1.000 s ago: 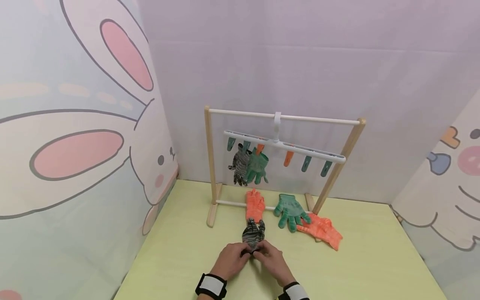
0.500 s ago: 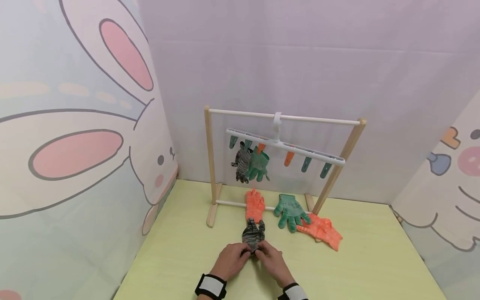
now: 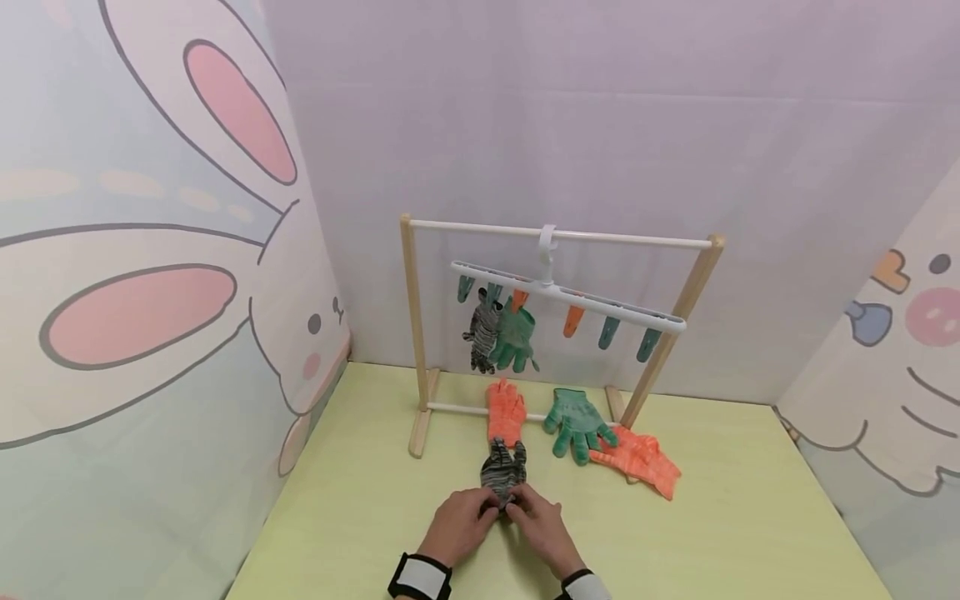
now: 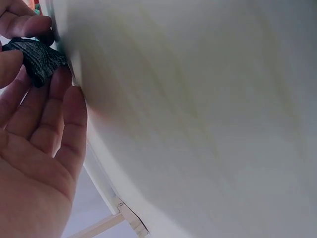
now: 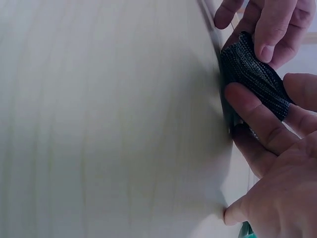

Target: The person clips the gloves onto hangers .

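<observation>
A black-and-grey knit glove (image 3: 501, 468) lies on the table in the head view, fingers pointing away from me. My left hand (image 3: 459, 523) and right hand (image 3: 544, 527) meet at its near end, the cuff, and pinch it from both sides. In the left wrist view the dark knit cuff (image 4: 35, 57) sits between the thumb and fingers of my left hand (image 4: 37, 158). From the right wrist, the bunched cuff (image 5: 257, 74) shows between both hands, with thumb and fingers of my right hand (image 5: 282, 158) on it.
Beyond the glove lie an orange glove (image 3: 506, 412), a green glove (image 3: 577, 423) and another orange glove (image 3: 643, 463). A wooden rack (image 3: 412, 312) carries a white clip hanger (image 3: 600, 305). A striped glove (image 3: 485, 333) and a green glove (image 3: 514, 337) hang from its left clips.
Both hands stay at the glove's cuff with only small finger movements. The hanger and its hanging gloves sway slightly. The head view has shifted a little.
</observation>
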Motion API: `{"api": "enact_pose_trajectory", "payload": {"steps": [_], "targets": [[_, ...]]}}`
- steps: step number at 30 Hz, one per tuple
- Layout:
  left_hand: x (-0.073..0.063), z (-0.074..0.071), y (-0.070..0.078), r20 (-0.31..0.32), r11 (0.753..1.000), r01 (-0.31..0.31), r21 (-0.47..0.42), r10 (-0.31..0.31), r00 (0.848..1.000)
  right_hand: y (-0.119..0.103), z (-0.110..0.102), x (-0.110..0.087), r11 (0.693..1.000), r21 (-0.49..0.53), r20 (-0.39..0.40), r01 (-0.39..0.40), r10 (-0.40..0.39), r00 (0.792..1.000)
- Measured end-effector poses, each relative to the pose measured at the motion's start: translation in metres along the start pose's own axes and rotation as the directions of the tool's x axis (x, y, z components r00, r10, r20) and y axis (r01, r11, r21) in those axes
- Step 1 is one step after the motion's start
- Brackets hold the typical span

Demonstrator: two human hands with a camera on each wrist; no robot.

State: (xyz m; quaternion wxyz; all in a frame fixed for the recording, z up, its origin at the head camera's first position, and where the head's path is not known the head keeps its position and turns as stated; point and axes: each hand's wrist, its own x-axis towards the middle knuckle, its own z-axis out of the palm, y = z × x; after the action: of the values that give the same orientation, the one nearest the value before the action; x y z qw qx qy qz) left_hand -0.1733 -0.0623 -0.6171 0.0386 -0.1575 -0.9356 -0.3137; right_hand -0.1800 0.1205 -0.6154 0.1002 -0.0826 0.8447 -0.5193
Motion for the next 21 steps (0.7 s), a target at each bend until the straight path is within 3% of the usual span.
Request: {"api": "enact_pose_trajectory", "payload": {"steps": [7, 14, 18, 21], "targets": [[-0.001, 0.0, 0.004, -0.015, 1.0, -0.002, 0.007, 0.002, 1.0, -0.002, 0.001, -0.001, 1.0, 0.005, -0.018, 0.004, -0.004, 1.0], [-0.004, -0.001, 0.012, -0.029, 0.997, 0.016, 0.082, -0.013, 0.999, -0.013, -0.006, -0.002, 0.999, -0.038, -0.051, 0.036, -0.038, 0.998], [-0.007, -0.004, 0.015, -0.104, 0.993, -0.004, 0.117, 0.016, 0.994, -0.02, -0.011, -0.005, 0.993, -0.083, -0.061, 0.078, -0.083, 0.995], [-0.011, -0.012, 0.017, -0.182, 0.989, -0.036, 0.145, 0.063, 0.981, -0.027, -0.012, -0.009, 0.983, -0.129, -0.083, 0.13, -0.141, 0.987]]}}
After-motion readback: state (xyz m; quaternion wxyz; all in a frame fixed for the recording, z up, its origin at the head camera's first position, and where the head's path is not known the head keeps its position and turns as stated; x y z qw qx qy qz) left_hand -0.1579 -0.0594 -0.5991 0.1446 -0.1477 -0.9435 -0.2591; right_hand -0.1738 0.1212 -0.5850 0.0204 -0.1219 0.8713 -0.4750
